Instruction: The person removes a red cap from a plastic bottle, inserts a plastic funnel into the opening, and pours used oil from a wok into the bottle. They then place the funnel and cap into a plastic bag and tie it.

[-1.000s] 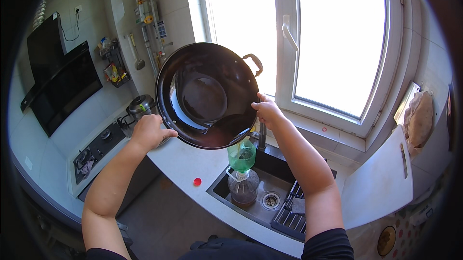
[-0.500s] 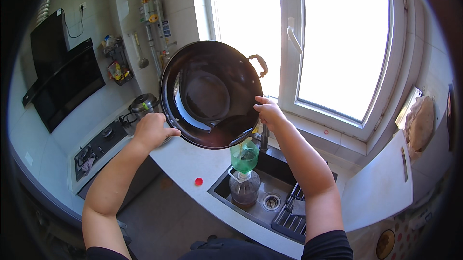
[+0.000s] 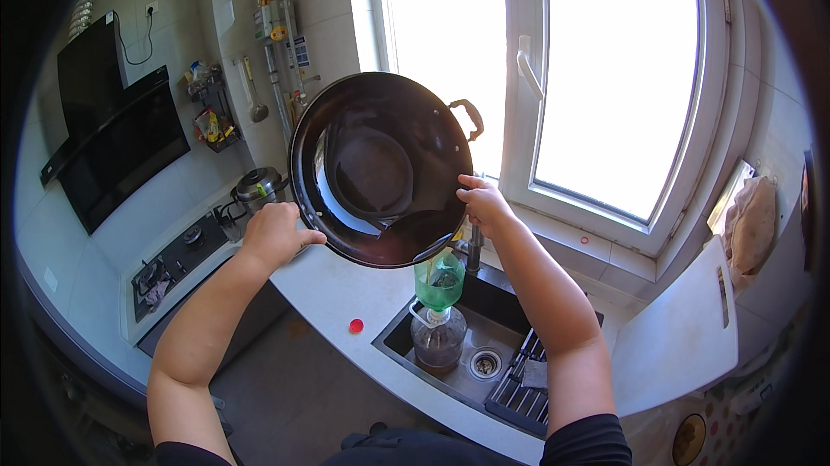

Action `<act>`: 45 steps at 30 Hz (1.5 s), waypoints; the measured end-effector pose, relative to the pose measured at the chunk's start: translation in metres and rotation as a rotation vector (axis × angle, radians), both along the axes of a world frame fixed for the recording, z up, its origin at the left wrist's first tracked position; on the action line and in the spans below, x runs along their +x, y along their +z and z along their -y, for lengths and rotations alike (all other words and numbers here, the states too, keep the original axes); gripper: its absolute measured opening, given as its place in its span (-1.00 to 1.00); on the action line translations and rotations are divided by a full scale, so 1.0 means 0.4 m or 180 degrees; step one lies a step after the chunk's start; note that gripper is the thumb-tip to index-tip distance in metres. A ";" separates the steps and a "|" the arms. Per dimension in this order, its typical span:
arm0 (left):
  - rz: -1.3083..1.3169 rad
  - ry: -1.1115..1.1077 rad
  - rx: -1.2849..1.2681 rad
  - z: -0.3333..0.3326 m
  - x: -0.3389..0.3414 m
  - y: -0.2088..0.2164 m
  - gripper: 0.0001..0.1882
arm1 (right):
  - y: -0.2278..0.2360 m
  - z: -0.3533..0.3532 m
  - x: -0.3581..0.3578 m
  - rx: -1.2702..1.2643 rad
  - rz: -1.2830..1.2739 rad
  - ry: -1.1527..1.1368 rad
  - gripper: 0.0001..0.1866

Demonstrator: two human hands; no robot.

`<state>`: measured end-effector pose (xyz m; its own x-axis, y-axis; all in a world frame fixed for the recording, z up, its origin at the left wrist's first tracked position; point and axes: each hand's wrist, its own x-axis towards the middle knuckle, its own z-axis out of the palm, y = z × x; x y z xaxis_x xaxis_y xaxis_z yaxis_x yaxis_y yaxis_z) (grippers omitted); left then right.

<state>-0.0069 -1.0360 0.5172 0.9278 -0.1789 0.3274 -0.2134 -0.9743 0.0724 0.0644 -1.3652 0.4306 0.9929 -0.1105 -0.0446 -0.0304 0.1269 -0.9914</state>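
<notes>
A dark wok [image 3: 373, 174] is held tilted in the air between my two hands, with a shiny pool of liquid inside. My left hand [image 3: 281, 233] is closed on its lower left side, thumb along the rim. My right hand [image 3: 486, 205] grips the right rim, below the free loop handle. Under the wok's lowest edge is a green translucent funnel [image 3: 439, 288], seated in the mouth of a clear plastic jug [image 3: 437, 341]. A thin yellowish streak shows between rim and funnel. Brownish liquid lies in the jug.
The jug stands in a dark sink [image 3: 393, 338] beside a drain [image 3: 486, 365] and a rack [image 3: 519, 379]. A red cap [image 3: 355, 326] lies on the white counter [image 3: 320, 293]. A white board [image 3: 679, 319] leans at right; a pot [image 3: 258, 188] sits near the stove [image 3: 177, 258].
Almost nothing differs. The wok stays tilted over the funnel in both hands; the whole view has shifted very slightly.
</notes>
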 end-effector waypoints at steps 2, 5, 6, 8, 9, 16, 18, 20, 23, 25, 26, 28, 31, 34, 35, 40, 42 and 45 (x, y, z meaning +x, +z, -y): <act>-0.0036 -0.0007 -0.0010 -0.002 0.000 0.000 -0.45 | 0.004 -0.002 -0.008 -0.0020 0.0002 -0.0007 -0.47; -0.0029 -0.0003 -0.0006 -0.005 -0.001 -0.004 -0.45 | 0.002 -0.002 -0.012 -0.0025 0.0010 -0.0008 -0.47; -0.0017 -0.0003 0.0003 -0.005 -0.001 -0.005 -0.45 | 0.001 -0.002 -0.013 -0.0022 0.0015 -0.0009 -0.47; 0.0005 -0.0002 0.0021 -0.006 -0.002 -0.007 -0.45 | 0.003 -0.004 -0.014 0.0071 0.0025 -0.0034 -0.47; 0.0008 -0.0004 0.0031 -0.004 -0.004 -0.006 -0.45 | 0.004 -0.005 -0.015 0.0118 0.0028 -0.0046 -0.48; 0.0113 -0.0037 0.0126 -0.004 -0.005 -0.012 -0.44 | -0.002 -0.005 -0.011 0.0112 0.0039 -0.0084 -0.47; 0.0117 -0.0022 0.0152 0.000 -0.005 -0.013 -0.44 | -0.006 -0.003 -0.008 0.0119 0.0042 -0.0096 -0.47; 0.0128 -0.0016 0.0142 0.001 -0.005 -0.014 -0.44 | -0.009 -0.002 -0.009 0.0135 0.0063 -0.0071 -0.47; 0.0127 -0.0022 0.0129 0.001 -0.004 -0.017 -0.44 | -0.008 -0.002 -0.013 0.0136 0.0075 -0.0067 -0.47; 0.0144 -0.0002 0.0026 0.002 0.000 -0.021 -0.50 | -0.008 -0.001 -0.014 0.0130 0.0069 -0.0077 -0.47; 0.0154 0.0010 -0.0026 0.002 0.001 -0.022 -0.53 | -0.008 0.000 -0.014 0.0129 0.0065 -0.0080 -0.47; 0.0155 0.0019 -0.0015 0.004 0.000 -0.022 -0.53 | -0.006 0.000 -0.016 0.0117 0.0051 -0.0090 -0.46; 0.0139 0.0044 -0.0001 0.009 -0.007 -0.016 -0.52 | -0.002 0.002 -0.021 0.0107 0.0052 -0.0100 -0.46; 0.0140 0.0010 0.0103 0.016 -0.010 -0.011 -0.48 | -0.008 0.010 -0.016 0.0131 0.0071 -0.0100 -0.46; 0.0149 -0.0009 0.0153 0.017 -0.011 -0.011 -0.46 | -0.009 0.011 -0.016 0.0128 0.0072 -0.0101 -0.46; 0.0188 -0.0038 0.0135 0.023 -0.016 -0.012 -0.47 | -0.010 0.014 -0.021 0.0122 0.0063 -0.0189 -0.48; 0.0207 -0.0044 0.0124 0.023 -0.020 -0.013 -0.47 | -0.013 0.012 -0.024 0.0092 0.0074 -0.0221 -0.49; 0.0206 -0.0060 0.0103 0.026 -0.023 -0.014 -0.48 | -0.014 0.012 -0.029 0.0110 0.0061 -0.0225 -0.48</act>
<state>-0.0159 -1.0465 0.5118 0.9013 -0.2076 0.3803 -0.2349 -0.9717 0.0264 0.0526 -1.3702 0.4251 0.9834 -0.1791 -0.0306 -0.0012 0.1621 -0.9868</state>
